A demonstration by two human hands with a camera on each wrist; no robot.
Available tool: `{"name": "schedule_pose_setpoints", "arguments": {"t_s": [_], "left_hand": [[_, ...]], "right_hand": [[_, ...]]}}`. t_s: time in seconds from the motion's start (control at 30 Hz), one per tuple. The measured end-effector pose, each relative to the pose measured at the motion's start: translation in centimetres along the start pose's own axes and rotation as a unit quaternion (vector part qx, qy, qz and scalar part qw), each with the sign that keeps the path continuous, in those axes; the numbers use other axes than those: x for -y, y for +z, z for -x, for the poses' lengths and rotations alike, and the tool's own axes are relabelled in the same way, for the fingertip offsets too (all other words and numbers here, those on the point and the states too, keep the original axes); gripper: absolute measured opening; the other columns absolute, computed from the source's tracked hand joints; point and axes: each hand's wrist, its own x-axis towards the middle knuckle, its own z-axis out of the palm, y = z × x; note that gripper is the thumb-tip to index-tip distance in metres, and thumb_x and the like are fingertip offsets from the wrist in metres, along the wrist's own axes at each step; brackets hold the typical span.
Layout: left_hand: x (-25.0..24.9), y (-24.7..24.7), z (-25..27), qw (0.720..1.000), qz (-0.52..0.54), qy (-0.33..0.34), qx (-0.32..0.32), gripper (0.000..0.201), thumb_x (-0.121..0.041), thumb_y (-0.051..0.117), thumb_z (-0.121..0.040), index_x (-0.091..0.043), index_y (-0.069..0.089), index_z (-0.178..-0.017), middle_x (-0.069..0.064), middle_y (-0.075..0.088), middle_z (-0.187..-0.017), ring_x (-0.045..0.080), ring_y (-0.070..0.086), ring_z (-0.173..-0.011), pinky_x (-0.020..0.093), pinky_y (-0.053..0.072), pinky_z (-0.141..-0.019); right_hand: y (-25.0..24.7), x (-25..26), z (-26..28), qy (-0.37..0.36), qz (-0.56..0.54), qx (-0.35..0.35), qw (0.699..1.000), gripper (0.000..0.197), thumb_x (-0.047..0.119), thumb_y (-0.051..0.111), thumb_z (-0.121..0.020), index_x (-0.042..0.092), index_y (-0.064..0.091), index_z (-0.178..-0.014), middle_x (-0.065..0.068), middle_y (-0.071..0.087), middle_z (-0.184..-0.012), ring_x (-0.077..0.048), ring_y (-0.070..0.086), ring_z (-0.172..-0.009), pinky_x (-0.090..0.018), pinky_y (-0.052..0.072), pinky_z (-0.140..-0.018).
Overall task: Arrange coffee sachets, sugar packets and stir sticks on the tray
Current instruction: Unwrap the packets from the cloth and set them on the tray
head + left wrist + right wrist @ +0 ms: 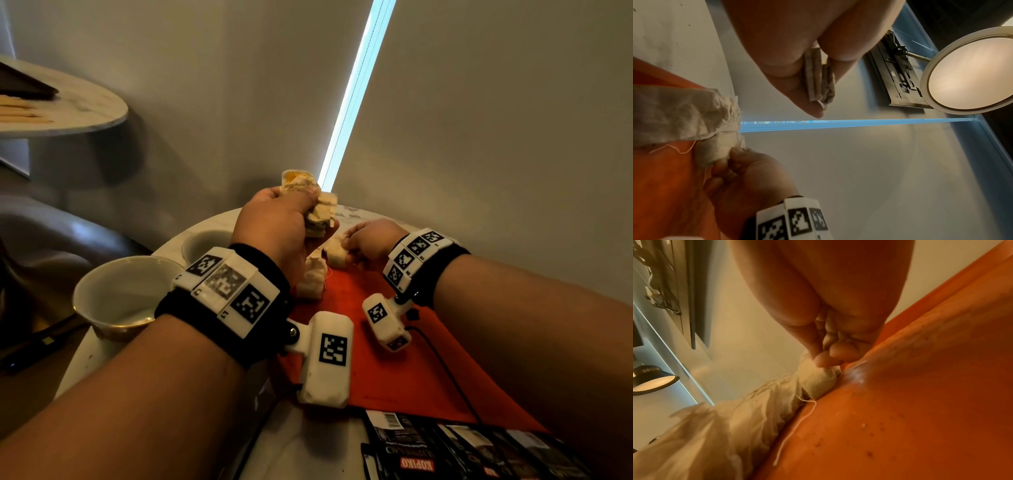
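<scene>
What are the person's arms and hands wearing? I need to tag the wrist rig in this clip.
Both forearms are bare, no sleeves. Each wrist carries a black band with white blocks printed with black-and-white square markers. A white boxy camera housing, also marked, hangs off each band by a bracket. A thin black cable trails from the right unit.

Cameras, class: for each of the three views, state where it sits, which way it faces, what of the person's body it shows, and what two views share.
Head: worn on the head, facing forward and down at the flat orange-red tray; both forearms show, left hand gripping pale crumpled paper packets.
Left wrist: looks along the left hand past its packets; the right hand also shows.
Right wrist: looks along the right hand, fingertips pinching a small pale pouch.
Shared: both wrist views show that pouch and the tray.
</scene>
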Motion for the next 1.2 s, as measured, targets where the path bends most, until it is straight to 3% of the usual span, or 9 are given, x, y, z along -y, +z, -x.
{"name": "schedule_pose_setpoints", "arguments": {"t_s": [0.17,0.37,0.47,0.57,0.73,0.9,1.0,1.07,1.2], "left_hand": [[0.2,-0.1,-0.2,1.0,0.001,-0.006,-0.003,0.03,-0.011,0.066,-0.095,-0.005,0.058,-0.123,0.018,0.071,-0.1,0.026,0.073,-0.076,0.034,0.059,-0.062],[0.2,-0.1,-0.1,1.0,-0.006,-0.01,-0.001,0.033,-0.012,0.065,-0.096,-0.003,0.056,-0.127,0.019,0.07,-0.105,0.028,0.073,-0.082,0.033,0.059,-0.06],[0.1,-0.1,-0.1,1.0,-0.005,-0.014,-0.004,0.034,-0.012,0.065,-0.096,-0.005,0.056,-0.128,0.019,0.07,-0.107,0.029,0.073,-0.085,0.033,0.059,-0.06],[0.1,-0.1,0.0,1.0,-0.008,-0.018,-0.002,0.033,-0.012,0.064,-0.097,-0.008,0.054,-0.128,0.018,0.07,-0.107,0.029,0.074,-0.087,0.034,0.06,-0.062],[0.1,-0.1,0.1,1.0,-0.004,-0.013,0.01,0.029,-0.01,0.066,-0.095,-0.011,0.058,-0.122,0.017,0.071,-0.107,0.028,0.073,-0.091,0.04,0.062,-0.072],[0.1,0.1,0.5,0.999,0.013,-0.03,0.033,0.029,-0.01,0.063,-0.097,-0.003,0.057,-0.125,0.016,0.071,-0.099,0.022,0.074,-0.075,0.036,0.06,-0.061],[-0.1,0.1,0.7,0.998,0.004,-0.036,0.042,0.026,-0.011,0.062,-0.098,-0.002,0.058,-0.122,0.013,0.071,-0.091,0.019,0.073,-0.067,0.033,0.059,-0.056],[-0.1,0.1,0.7,0.998,-0.006,-0.043,0.037,0.029,-0.013,0.063,-0.098,-0.003,0.058,-0.125,0.013,0.071,-0.095,0.021,0.072,-0.075,0.032,0.058,-0.056],[-0.2,0.2,1.0,0.999,-0.009,-0.045,0.025,0.029,-0.015,0.065,-0.097,-0.007,0.058,-0.124,0.013,0.07,-0.101,0.021,0.07,-0.084,0.03,0.058,-0.056]], "right_hand": [[0.1,0.1,-0.4,0.023,-0.049,0.009,0.998,0.014,0.0,0.057,-0.099,0.006,0.06,-0.086,-0.011,0.061,-0.074,-0.023,0.06,-0.063,-0.033,0.052,-0.063],[-0.1,-0.3,-0.6,0.008,-0.089,-0.064,0.994,0.014,0.018,0.067,-0.095,0.006,0.061,-0.09,-0.011,0.062,-0.079,-0.023,0.062,-0.066,-0.036,0.053,-0.063],[-0.1,-0.5,0.1,-0.008,-0.122,-0.004,0.993,0.019,0.022,0.061,-0.098,0.004,0.064,-0.101,-0.01,0.068,-0.086,-0.021,0.067,-0.066,-0.032,0.051,-0.06],[0.5,-0.5,0.6,0.007,-0.141,0.058,0.988,0.016,0.021,0.056,-0.101,0.005,0.062,-0.1,-0.012,0.068,-0.09,-0.021,0.069,-0.072,-0.03,0.052,-0.062],[1.0,-0.7,0.2,0.009,-0.162,0.05,0.985,0.015,0.019,0.058,-0.1,0.004,0.061,-0.1,-0.014,0.065,-0.088,-0.022,0.066,-0.072,-0.029,0.05,-0.061],[1.1,-0.9,0.2,-0.001,-0.182,0.042,0.982,0.024,0.018,0.064,-0.097,-0.003,0.062,-0.109,-0.013,0.061,-0.081,-0.018,0.062,-0.056,-0.025,0.045,-0.049],[0.7,-0.7,0.6,-0.067,-0.167,-0.024,0.983,0.026,0.025,0.062,-0.098,0.001,0.066,-0.103,-0.009,0.065,-0.08,-0.019,0.06,-0.062,-0.027,0.046,-0.05],[0.1,-0.4,1.4,-0.128,-0.169,-0.086,0.973,0.037,0.043,0.059,-0.098,0.008,0.068,-0.095,-0.003,0.066,-0.076,-0.018,0.06,-0.066,-0.031,0.046,-0.057],[-0.8,0.8,4.3,-0.189,-0.268,-0.032,0.944,0.054,0.064,0.058,-0.084,0.01,0.063,-0.085,-0.003,0.057,-0.068,-0.018,0.053,-0.061,-0.03,0.041,-0.055]]}}
